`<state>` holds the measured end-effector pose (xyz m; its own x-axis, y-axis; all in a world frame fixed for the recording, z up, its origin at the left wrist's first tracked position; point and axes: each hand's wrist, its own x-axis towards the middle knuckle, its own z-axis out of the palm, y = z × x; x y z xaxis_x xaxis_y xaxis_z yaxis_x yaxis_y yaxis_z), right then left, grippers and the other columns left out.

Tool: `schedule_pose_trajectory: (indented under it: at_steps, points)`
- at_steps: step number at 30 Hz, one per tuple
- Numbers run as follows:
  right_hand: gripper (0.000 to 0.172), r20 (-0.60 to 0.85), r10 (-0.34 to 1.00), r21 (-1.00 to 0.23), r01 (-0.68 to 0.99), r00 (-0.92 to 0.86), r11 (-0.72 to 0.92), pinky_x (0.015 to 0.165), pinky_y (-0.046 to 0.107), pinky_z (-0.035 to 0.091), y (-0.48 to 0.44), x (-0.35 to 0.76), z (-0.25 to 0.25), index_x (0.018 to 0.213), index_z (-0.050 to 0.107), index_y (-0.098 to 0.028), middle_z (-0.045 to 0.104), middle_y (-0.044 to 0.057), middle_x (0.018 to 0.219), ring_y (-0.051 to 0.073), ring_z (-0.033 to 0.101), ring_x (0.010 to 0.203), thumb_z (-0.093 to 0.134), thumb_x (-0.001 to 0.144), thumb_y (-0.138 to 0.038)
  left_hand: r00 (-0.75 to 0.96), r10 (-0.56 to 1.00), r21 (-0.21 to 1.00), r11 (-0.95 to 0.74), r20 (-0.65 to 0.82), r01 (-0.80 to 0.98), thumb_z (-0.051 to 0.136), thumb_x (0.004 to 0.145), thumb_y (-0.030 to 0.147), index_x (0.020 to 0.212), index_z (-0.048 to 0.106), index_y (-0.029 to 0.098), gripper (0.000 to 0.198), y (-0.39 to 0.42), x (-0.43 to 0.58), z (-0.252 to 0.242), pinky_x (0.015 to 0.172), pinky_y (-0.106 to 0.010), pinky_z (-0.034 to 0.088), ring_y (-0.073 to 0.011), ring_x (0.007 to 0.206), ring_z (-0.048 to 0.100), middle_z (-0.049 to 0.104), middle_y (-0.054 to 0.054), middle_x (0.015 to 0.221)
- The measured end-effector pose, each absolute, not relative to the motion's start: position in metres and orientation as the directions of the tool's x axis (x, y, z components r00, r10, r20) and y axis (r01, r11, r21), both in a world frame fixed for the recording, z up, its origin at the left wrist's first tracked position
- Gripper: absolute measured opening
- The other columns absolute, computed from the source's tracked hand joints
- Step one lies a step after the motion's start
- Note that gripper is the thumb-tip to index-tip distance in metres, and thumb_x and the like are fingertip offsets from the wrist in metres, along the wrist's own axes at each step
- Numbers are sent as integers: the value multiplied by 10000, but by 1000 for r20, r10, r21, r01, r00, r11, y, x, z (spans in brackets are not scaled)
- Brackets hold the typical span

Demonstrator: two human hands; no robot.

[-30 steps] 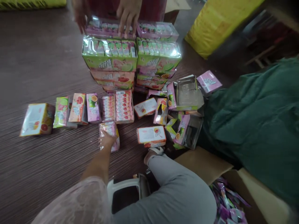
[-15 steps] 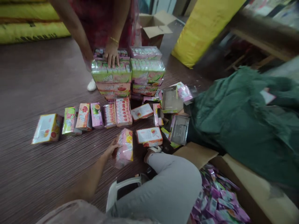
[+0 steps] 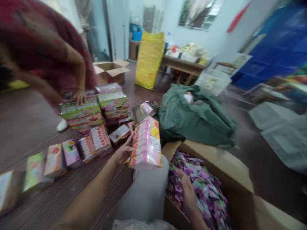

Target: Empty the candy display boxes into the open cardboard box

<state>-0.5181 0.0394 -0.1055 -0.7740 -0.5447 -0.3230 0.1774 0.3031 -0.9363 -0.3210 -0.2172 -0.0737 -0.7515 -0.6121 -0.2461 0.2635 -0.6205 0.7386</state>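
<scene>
My left hand (image 3: 123, 150) is closed on the left side of a pink and yellow display box (image 3: 146, 143), tilted above my knee. Rows of small pink packets show through its clear face. My right hand (image 3: 188, 191) hangs over a large cardboard box (image 3: 216, 156) filled with loose purple sachets (image 3: 206, 188). Its fingers look stretched out, slightly blurred, and nothing shows in them. On the floor to the left stands a row of fruit-printed boxes, among them a purple box (image 3: 71, 153) and an orange box (image 3: 55, 159).
A co-worker's hand (image 3: 80, 96) rests on stacked display boxes (image 3: 81, 110), beside a second stack (image 3: 112, 100). A green sack (image 3: 192, 118) lies behind the sachets. Farther back are an open carton (image 3: 111, 72), a yellow sack (image 3: 150, 60) and a wooden table (image 3: 182, 62).
The view has swung right and up. My left hand has raised the pink display box from near the floor to above my knee. My right hand has come into view over the sachets.
</scene>
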Motion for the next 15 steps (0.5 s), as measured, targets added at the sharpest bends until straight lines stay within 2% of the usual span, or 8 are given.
schedule_pose_trajectory:
  at_steps: [2, 3, 5, 8, 11, 13, 15]
  points:
    - [912, -322, -685, -891, 454, -654, -14, 1072, 537, 502, 11, -519, -67, 1261, 653, -272, 649, 96, 1384, 347, 568, 1322, 590, 649, -945, -839, -504, 811, -567, -203, 145, 747, 476, 157, 1576, 410, 305, 1160, -202, -376, -40, 879, -295, 515, -283, 1178, 633, 638, -51, 1398]
    - [928, -276, -694, -862, 491, -665, -128, 1033, 522, 534, -1, -524, -49, 1275, 645, -246, 660, 107, 1365, 349, 594, 1288, 668, 621, -905, -869, -453, 833, -545, -200, 92, 733, 464, 152, 1570, 425, 290, 1157, -189, -404, -28, 844, -274, 510, -279, 1173, 630, 640, -54, 1391]
    - [890, -237, -614, -839, 478, -752, -261, 967, 484, 577, -10, -541, -20, 1272, 637, -222, 694, 99, 1308, 343, 643, 1208, 852, 564, -717, -895, -394, 841, -539, -209, 41, 681, 470, 188, 1542, 475, 243, 1093, -156, -451, -14, 810, -256, 503, -275, 1173, 623, 654, -66, 1360]
    - [792, -197, -510, -846, 408, -837, -343, 924, 440, 598, 22, -562, -4, 1264, 639, -216, 720, 77, 1255, 312, 684, 1123, 914, 582, -512, -886, -413, 814, -576, -210, 75, 672, 479, 203, 1527, 470, 224, 1067, -113, -489, -13, 865, -276, 520, -288, 1223, 601, 634, -92, 1381]
    - [628, -155, -530, -803, 419, -834, -424, 927, 413, 598, 76, -560, -19, 1210, 677, -254, 732, 37, 1222, 270, 708, 1070, 895, 646, -426, -869, -449, 775, -618, -209, 133, 782, 504, 209, 1591, 306, 274, 1188, -91, -499, -20, 909, -316, 543, -299, 1238, 604, 603, -112, 1417]
    - [493, -171, -544, -761, 461, -821, -457, 907, 394, 604, 105, -554, -37, 1121, 712, -282, 744, 9, 1179, 241, 716, 1032, 885, 674, -399, -892, -391, 733, -672, -227, 108, 822, 604, 307, 1603, 264, 286, 1144, -84, -502, -23, 937, -337, 548, -289, 1230, 621, 606, -108, 1417]
    - [359, -211, -526, -734, 489, -824, -471, 857, 362, 611, 123, -550, -57, 1004, 732, -278, 759, -1, 1112, 213, 720, 973, 883, 690, -365, -935, -271, 702, -712, -231, 33, 804, 702, 382, 1590, 314, 298, 1018, -74, -508, -22, 956, -350, 547, -277, 1223, 632, 612, -89, 1420]
